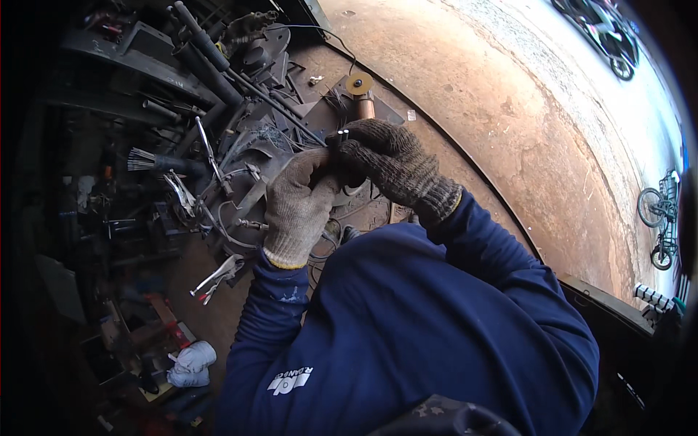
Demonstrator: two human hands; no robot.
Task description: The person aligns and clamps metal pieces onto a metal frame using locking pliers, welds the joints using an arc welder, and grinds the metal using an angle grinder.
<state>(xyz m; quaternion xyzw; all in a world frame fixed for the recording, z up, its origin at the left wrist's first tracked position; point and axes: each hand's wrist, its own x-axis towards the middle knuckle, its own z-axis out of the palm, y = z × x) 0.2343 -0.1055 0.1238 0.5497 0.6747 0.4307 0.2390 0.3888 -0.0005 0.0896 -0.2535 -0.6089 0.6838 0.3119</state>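
Both my hands wear knitted work gloves and meet in front of my chest. My right hand (398,166), in a dark, dirty glove, has its fingers bent in around two small rod-like pieces (342,134) with shiny ends. My left hand (297,202), in a paler grey glove with a yellow cuff edge, is closed against the right; what lies in its fingers is hidden. Just beyond the right fingers is a yellowish round disc (358,83) on a copper-brown cylindrical body (365,109).
Left of my hands, the cluttered metal bench holds locking pliers (182,195), a bundle of thin rods (142,160) and long pipes (200,36). Another pair of locking pliers (218,275) sits lower. A dark metal rail (465,149) crosses on the right. A bicycle (660,218) and motorbike (600,33) stand outside.
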